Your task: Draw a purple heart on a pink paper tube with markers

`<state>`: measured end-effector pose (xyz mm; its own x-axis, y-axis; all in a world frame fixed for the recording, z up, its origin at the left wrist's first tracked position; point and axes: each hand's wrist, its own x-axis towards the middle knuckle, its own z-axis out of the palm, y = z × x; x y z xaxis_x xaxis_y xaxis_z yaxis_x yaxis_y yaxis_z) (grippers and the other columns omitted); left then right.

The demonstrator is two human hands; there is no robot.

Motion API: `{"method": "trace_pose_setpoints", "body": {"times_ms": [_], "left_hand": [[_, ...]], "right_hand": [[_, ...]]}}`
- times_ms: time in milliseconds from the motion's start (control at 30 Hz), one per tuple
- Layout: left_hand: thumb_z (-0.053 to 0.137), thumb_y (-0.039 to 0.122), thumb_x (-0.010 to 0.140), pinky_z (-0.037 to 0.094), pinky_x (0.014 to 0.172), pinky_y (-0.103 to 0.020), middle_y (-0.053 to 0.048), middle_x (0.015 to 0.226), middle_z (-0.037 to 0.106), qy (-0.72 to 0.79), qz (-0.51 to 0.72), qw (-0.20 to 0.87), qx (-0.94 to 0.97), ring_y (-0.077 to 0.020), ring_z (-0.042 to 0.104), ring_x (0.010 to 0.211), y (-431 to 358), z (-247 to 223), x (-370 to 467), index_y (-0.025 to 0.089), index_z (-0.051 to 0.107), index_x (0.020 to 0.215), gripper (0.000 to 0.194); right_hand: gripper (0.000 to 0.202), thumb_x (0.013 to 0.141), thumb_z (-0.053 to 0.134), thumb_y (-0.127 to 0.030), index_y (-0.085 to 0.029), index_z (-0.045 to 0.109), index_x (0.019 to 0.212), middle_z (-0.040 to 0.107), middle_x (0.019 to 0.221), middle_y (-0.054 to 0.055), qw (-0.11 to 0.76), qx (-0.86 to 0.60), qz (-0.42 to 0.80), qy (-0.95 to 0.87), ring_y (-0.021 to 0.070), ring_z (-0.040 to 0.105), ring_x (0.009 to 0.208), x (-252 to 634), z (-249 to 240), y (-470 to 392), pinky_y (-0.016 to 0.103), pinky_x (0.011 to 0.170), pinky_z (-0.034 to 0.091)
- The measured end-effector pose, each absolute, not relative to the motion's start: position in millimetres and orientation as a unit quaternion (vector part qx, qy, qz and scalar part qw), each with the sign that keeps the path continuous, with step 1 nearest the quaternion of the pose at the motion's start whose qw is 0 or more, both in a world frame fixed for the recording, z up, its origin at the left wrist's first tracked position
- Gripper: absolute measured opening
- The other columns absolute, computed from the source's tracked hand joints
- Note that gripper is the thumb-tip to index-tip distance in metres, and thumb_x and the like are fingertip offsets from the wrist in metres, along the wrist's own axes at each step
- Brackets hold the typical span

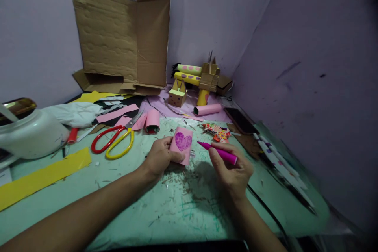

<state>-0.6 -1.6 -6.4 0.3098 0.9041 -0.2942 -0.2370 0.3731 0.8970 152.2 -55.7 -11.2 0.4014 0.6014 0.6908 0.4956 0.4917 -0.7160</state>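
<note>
My left hand [161, 155] grips a small pink paper-covered piece [175, 150] by its left and lower side, thumb across the front. A purple heart [183, 141], coloured in with visible strokes, faces me on it. Between the thumb and fingers of my right hand [232, 169] is a magenta marker [223, 154]. Its tip points left, a short way right of the pink piece and apart from it. Behind my left hand stands a pink paper-wrapped tube [152, 121]. Scissors [118, 138] with one red and one yellow handle lie to its left.
Folded cardboard [109, 35] leans on the back wall. Cardboard and yellow tube figures [203, 78], another pink tube [208, 109] and a phone [240, 120] are farther back. At left are a white pot [32, 134] and a yellow strip [47, 175]. Markers [280, 159] lie at right.
</note>
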Motion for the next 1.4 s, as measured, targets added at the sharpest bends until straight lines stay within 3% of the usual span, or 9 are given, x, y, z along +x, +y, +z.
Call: {"method": "trace_pose_setpoints", "body": {"times_ms": [233, 433, 833, 1200, 1400], "left_hand": [[0.067, 0.007, 0.045, 0.049, 0.053, -0.027, -0.005, 0.074, 0.066, 0.426, 0.396, 0.711, 0.395, -0.0159, 0.060, 0.060, -1.2, -4.9, -0.8, 0.010, 0.061, 0.083, 0.039], [0.071, 0.008, 0.045, 0.048, 0.052, -0.025, -0.004, 0.073, 0.065, 0.420, 0.385, 0.719, 0.397, -0.0146, 0.058, 0.058, -1.8, -3.2, -1.5, 0.010, 0.061, 0.084, 0.040], [0.071, 0.009, 0.045, 0.044, 0.053, -0.025, -0.004, 0.071, 0.066, 0.404, 0.394, 0.716, 0.410, -0.0150, 0.058, 0.060, -1.3, -6.6, -2.4, 0.011, 0.063, 0.078, 0.035], [0.071, 0.008, 0.043, 0.043, 0.051, -0.023, -0.002, 0.067, 0.064, 0.409, 0.399, 0.719, 0.396, -0.0129, 0.055, 0.058, -0.6, -6.1, -2.2, 0.010, 0.063, 0.080, 0.038], [0.072, 0.009, 0.045, 0.047, 0.050, -0.025, -0.003, 0.069, 0.063, 0.416, 0.393, 0.721, 0.391, -0.0141, 0.056, 0.057, -0.9, -6.1, -3.5, 0.010, 0.063, 0.082, 0.038]], "right_hand": [[0.009, 0.072, 0.069, -0.018, -0.019, 0.069, 0.080, 0.072, 0.070, 0.002, 0.646, -0.521, 0.112, -0.547, 0.0167, 0.068, 0.060, 150.2, -16.1, -53.7, 0.026, 0.054, 0.056], [0.009, 0.078, 0.065, -0.022, -0.019, 0.071, 0.084, 0.075, 0.078, 0.004, 0.599, -0.529, 0.094, -0.594, 0.0195, 0.070, 0.071, 154.3, -16.6, -53.6, 0.031, 0.068, 0.057], [0.018, 0.084, 0.058, -0.027, -0.018, 0.070, 0.074, 0.070, 0.063, 0.001, 0.572, -0.551, 0.081, -0.602, 0.0156, 0.064, 0.055, 155.4, -17.0, -51.6, 0.026, 0.053, 0.051], [0.014, 0.083, 0.062, -0.022, -0.020, 0.072, 0.092, 0.073, 0.081, 0.006, 0.578, -0.531, 0.061, -0.617, 0.0199, 0.068, 0.074, 156.4, -21.3, -49.9, 0.033, 0.064, 0.054], [0.013, 0.082, 0.063, -0.021, -0.021, 0.072, 0.092, 0.071, 0.082, 0.005, 0.574, -0.524, 0.043, -0.628, 0.0197, 0.066, 0.076, 156.7, -19.7, -49.0, 0.035, 0.069, 0.054]]}}
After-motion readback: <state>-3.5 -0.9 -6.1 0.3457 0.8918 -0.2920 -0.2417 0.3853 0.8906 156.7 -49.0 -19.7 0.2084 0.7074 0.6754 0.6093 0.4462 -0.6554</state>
